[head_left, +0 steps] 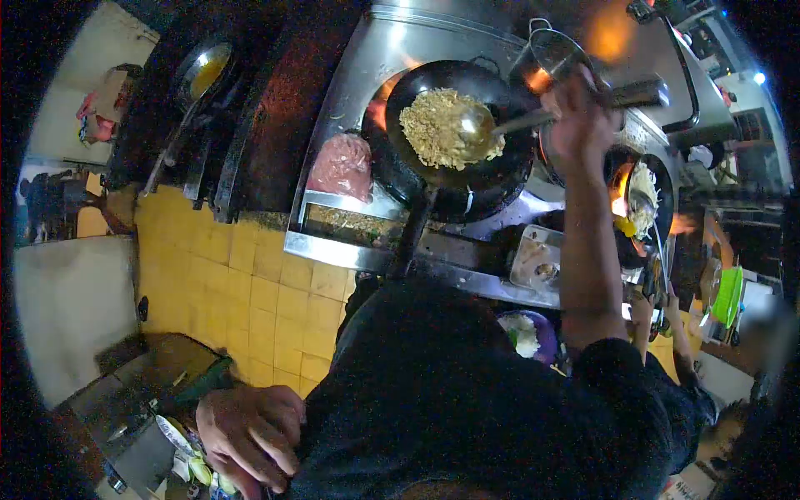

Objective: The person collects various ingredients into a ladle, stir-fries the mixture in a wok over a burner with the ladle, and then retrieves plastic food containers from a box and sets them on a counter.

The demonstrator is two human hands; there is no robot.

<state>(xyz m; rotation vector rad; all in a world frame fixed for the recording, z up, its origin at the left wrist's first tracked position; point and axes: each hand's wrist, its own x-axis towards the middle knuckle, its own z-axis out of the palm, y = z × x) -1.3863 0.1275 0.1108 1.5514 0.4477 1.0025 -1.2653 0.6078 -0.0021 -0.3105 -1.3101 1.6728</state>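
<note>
My right hand (pixel 581 121) is wrapped around the handle of a metal ladle (pixel 525 122), its far end sticking out past my fist. The ladle's round bowl presses into crumbly, light brown food (pixel 442 125) that looks like fried rice. This food lies in a large black wok (pixel 412 79) over a burner, with orange flame on its left side. The wok's long handle (pixel 412 229) points toward my body, and no hand holds it. My left hand (pixel 250 437) hangs low beside my hip, fingers loosely bent and apart, with nothing seen in it.
Another person's hands (pixel 646 310) work at a flaming wok (pixel 646 179) holding pale strands on the right. A metal pot (pixel 550 54) stands behind my right hand. A pink plastic bag (pixel 342 167), a square tray (pixel 533 262) and a purple bowl (pixel 546 333) are nearby.
</note>
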